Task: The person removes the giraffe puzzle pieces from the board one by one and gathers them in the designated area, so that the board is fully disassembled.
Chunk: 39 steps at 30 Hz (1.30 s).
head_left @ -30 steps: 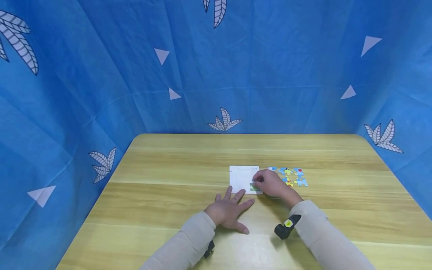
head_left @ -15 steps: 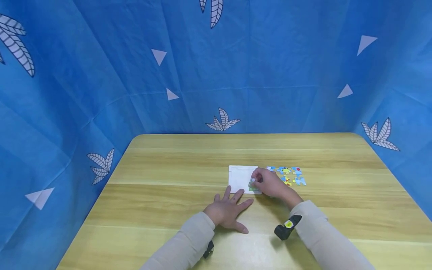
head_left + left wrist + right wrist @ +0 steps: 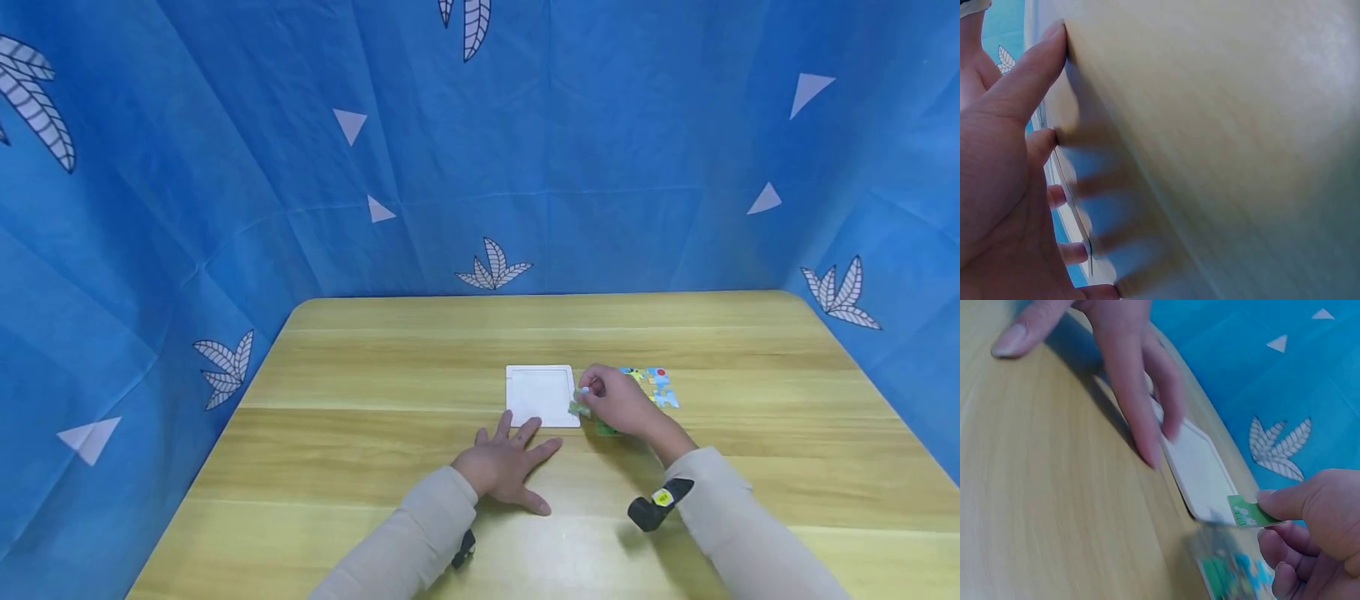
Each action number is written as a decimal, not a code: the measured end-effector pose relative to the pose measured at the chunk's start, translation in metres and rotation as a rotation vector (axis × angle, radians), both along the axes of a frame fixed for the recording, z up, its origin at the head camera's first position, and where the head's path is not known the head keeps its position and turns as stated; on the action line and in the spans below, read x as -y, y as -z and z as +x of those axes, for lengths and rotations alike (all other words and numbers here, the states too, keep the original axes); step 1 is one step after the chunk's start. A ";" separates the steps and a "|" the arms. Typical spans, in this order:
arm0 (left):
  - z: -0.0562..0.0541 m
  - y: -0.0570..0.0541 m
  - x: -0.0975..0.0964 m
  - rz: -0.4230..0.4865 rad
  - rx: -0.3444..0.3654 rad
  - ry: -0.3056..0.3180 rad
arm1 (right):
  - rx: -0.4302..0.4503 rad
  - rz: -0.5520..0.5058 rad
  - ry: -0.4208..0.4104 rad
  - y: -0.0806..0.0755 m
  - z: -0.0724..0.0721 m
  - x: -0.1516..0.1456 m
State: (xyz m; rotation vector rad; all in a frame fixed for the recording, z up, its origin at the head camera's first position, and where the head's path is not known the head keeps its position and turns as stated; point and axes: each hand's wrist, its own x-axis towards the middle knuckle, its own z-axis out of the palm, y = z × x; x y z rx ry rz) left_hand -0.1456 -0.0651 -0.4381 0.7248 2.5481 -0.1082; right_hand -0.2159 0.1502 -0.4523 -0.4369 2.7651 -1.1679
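My right hand pinches a green jigsaw piece between thumb and fingers, just off the right edge of a white puzzle tray. The tray's bare inside shows in the head view. With fingers spread, my left hand rests on the table, its fingertips at the tray's near edge. To the right, partly hidden behind my right hand, lie several blue and yellow jigsaw pieces. A green patch of pieces shows below that hand.
The wooden table reaches back to a blue curtain with white leaves and triangles. On the right wrist sits a black camera.
My right hand has lifted the green piece from the tray's lower right corner and moved right with it. The left hand keeps its place; the view has shifted slightly.
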 end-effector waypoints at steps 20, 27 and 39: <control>0.003 -0.006 0.000 0.036 0.007 -0.010 | -0.001 0.061 0.124 -0.012 0.018 -0.089; 0.003 -0.005 0.000 0.042 0.000 -0.006 | 0.056 0.084 0.116 -0.009 0.026 -0.102; 0.003 -0.005 0.000 0.041 -0.002 -0.011 | 0.085 0.134 0.137 0.006 0.028 -0.111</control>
